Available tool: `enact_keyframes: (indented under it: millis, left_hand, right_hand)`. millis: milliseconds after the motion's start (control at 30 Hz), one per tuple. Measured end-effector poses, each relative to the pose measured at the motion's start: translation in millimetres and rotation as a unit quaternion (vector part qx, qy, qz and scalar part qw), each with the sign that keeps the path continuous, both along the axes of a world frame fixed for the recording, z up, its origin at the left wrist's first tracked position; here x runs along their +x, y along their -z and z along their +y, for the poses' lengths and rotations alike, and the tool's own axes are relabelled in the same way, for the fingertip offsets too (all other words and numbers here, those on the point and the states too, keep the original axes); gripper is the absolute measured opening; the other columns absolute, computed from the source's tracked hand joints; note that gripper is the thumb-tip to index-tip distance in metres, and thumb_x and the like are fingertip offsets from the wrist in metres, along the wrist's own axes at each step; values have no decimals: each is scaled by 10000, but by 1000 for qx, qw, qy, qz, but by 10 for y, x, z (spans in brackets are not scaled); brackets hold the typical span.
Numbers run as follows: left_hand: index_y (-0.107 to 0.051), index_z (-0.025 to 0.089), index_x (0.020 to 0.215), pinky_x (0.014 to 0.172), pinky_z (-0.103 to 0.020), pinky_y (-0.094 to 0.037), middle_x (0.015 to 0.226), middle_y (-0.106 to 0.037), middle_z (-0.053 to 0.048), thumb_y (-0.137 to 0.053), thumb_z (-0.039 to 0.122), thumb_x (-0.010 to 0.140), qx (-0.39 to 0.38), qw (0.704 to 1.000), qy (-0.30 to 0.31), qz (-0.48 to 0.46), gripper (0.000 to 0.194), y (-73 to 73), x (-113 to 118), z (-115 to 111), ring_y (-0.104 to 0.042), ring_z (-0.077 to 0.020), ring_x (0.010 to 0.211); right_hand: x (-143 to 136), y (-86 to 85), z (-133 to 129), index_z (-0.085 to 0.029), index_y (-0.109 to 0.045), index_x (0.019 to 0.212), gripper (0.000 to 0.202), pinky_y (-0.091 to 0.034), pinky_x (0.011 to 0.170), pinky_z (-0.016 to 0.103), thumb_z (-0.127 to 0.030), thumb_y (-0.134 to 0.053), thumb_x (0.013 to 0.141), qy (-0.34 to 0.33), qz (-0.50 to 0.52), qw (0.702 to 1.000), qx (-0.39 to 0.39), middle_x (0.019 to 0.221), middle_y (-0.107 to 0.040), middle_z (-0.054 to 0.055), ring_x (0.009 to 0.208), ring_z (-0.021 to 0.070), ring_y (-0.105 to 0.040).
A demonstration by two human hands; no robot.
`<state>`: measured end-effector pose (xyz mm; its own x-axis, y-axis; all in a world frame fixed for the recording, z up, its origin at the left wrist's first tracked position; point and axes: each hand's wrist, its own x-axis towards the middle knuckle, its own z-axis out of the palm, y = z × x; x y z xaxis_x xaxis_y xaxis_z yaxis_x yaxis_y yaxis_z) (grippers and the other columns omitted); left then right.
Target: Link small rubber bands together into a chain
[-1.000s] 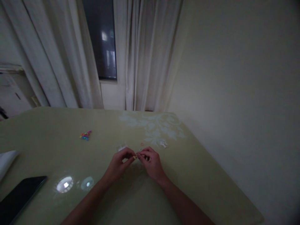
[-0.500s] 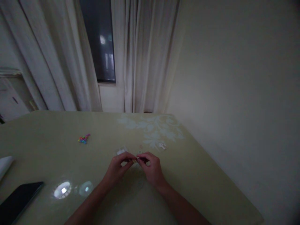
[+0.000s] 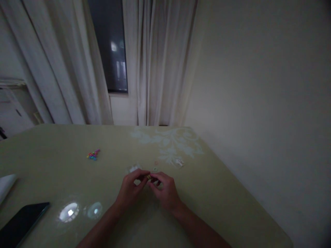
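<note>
My left hand (image 3: 132, 183) pinches a small yellowish piece (image 3: 148, 177) between thumb and fingertips; its exact kind is too small to tell. Against the same piece, from the other side, my right hand (image 3: 165, 189) has its thumb and fingers drawn together. Fingers partly cover the piece. Just beyond the hands lie a clear plastic packet (image 3: 133, 168) and a small pale green ring (image 3: 155, 169). A faint pinkish ring (image 3: 156, 162) sits a little farther back. Small white pieces (image 3: 179, 162) rest to the right of these.
A pile of small multicoloured pieces (image 3: 93, 154) lies on the glossy table (image 3: 64, 179) at left. A dark flat device (image 3: 24, 220) and a white object (image 3: 7, 184) are at the near left. Curtains (image 3: 165, 69) hang behind; a wall (image 3: 258, 103) borders the right edge.
The right fingers have shifted slightly and show a bit more of the yellowish piece. Both hands stay together in about the same place; the view has tilted a little.
</note>
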<state>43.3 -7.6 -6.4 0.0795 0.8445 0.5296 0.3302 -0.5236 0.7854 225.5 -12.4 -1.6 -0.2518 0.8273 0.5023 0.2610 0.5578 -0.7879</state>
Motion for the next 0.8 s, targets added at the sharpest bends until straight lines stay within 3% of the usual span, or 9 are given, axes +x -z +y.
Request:
enact_keyframes:
  millis: [133,333,467,633,800]
  left_hand:
    - [-793,229,983,728,-258,-593,896,-799,-47,-667,241,902,2,1000,-15,-7,151,-29,30,-16,-752,-183,803]
    - [-768,217,905,730,-279,-591,853,-796,-39,-712,353,877,-49,995,-63,-52,150,-99,-131,57,-747,-189,770]
    - [-740,206,876,701,-281,-593,806,-777,-32,-749,406,849,-67,990,-61,-105,203,-85,-192,103,-739,-191,736]
    - [-747,201,936,739,-288,-595,852,-781,-43,-754,418,848,-75,987,-56,-132,234,-82,-210,110,-745,-193,782]
    - [-740,200,883,732,-280,-584,831,-774,-37,-751,389,855,-74,989,-36,-121,191,-70,-208,100,-734,-187,771]
  right_hand:
    - [60,8,54,-190,-776,1084,186,-548,705,272,-246,-739,910,34,-5,999,-1,948,-765,66,776,181,-703]
    - [261,-17,264,-177,-767,1005,107,-515,688,267,-181,-674,952,82,-58,995,5,908,-731,55,754,170,-671]
    - [354,40,344,-180,-768,939,113,-514,782,290,-93,-700,913,76,-134,988,-5,918,-704,52,844,186,-674]
    - [350,96,326,-197,-770,942,119,-498,863,313,-91,-735,903,54,-191,980,-9,972,-689,54,945,203,-662]
    - [257,13,233,-184,-754,983,72,-508,845,306,-179,-683,970,34,-126,991,-11,946,-688,54,897,189,-661]
